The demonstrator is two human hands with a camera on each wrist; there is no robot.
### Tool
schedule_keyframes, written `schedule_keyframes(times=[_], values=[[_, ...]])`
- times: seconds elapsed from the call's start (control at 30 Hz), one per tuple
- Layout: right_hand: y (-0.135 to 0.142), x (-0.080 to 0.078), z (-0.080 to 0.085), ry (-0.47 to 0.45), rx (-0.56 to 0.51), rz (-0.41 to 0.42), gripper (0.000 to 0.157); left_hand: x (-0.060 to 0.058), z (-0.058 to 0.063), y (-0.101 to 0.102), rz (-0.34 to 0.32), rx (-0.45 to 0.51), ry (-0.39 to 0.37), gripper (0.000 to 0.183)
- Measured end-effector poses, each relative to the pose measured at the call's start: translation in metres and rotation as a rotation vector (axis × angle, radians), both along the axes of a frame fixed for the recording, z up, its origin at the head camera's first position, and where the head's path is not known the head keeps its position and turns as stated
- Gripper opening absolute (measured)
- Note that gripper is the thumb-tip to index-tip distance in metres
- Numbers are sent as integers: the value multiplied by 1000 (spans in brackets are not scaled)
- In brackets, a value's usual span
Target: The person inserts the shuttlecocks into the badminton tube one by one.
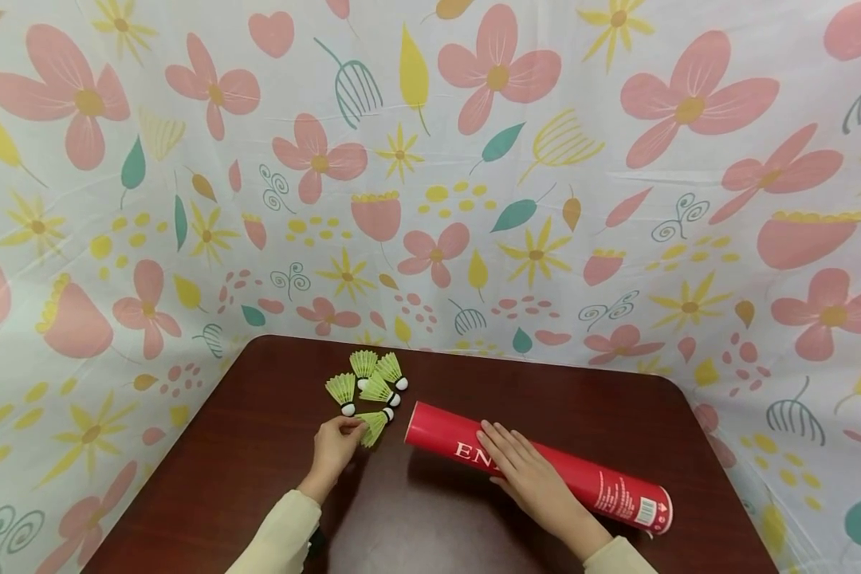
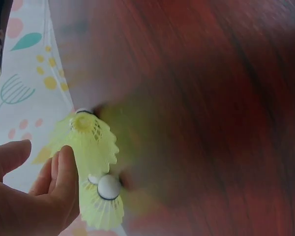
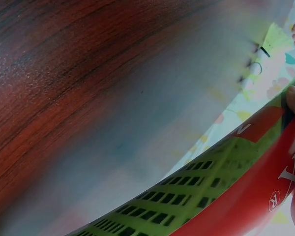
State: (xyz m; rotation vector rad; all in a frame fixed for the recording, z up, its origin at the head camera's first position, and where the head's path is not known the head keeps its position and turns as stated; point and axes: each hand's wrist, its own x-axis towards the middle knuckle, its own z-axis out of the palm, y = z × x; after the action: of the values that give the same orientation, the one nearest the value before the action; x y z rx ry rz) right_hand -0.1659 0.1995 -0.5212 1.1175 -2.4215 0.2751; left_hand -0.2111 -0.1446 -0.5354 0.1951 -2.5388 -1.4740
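My left hand [image 1: 333, 450] is at the skirt of the nearest yellow-green shuttlecock [image 1: 375, 426], which has a white cork. In the left wrist view, thumb and fingers stand apart, with the fingertips [image 2: 66, 157] right at the skirt of the shuttlecock [image 2: 98, 145]. Several more shuttlecocks [image 1: 340, 389] lie grouped just beyond it. My right hand [image 1: 531, 478] rests across a long red tube [image 1: 588, 482] with white lettering, its fingers extended over the top. The right wrist view shows a green mesh print on the tube [image 3: 187, 189] along its side.
Everything lies on a dark brown, glossy wooden table [image 1: 258, 446]. A white cloth [image 1: 430, 175] printed with flowers and leaves hangs around its far and side edges. The tube lies slantwise on the right half, a barcode near its right end.
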Motion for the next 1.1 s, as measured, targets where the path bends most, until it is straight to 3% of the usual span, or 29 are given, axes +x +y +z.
schedule_keyframes(times=[0.17,0.37,0.53,0.6,0.9,1.1], values=[[-1,0,-1,4,-11,9,65,-5,-2,5,19,76,-74,19],[-1,0,-3,33,-29,12,67,-8,-7,8,56,136,-90,16],[0,0,-5,40,-32,19,63,-8,-9,7,49,190,-94,13],[0,-1,-5,47,-31,25,58,-7,-9,6,44,184,-83,11],[0,-1,-5,46,-24,5,67,7,-3,-7,-32,118,38,2],[1,-1,-3,30,-9,4,67,10,3,-16,-75,94,132,3]])
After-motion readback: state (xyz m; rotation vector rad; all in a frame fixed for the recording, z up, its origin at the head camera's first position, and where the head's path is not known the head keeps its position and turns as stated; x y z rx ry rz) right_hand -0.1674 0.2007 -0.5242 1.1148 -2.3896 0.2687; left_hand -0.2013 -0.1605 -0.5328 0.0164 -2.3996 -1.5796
